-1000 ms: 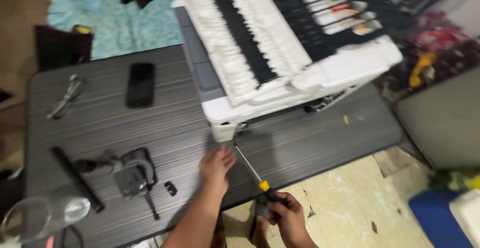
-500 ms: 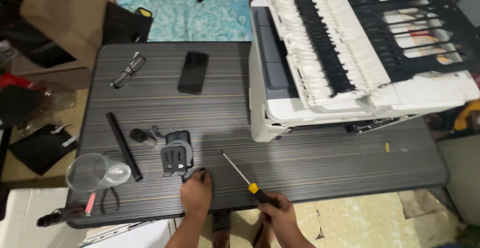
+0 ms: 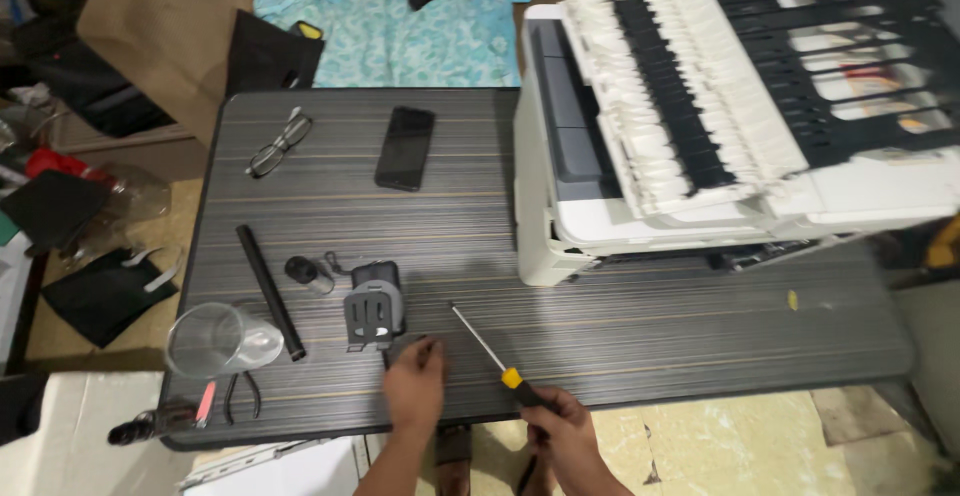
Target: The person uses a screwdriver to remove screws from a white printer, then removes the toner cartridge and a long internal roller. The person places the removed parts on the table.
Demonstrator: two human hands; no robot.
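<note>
At the table's (image 3: 700,336) near edge, right hand (image 3: 560,426) grips the screwdriver (image 3: 495,356); left hand (image 3: 415,386) lies open, flat by the grey part (image 3: 373,306). I'd pin small bits firmly.

printer (image 3: 640,206) R on table (image 3: 650,336) | phone (image 3: 405,148) behind adapter (image 3: 373,305) | glass (image 3: 215,339) L edge
</note>
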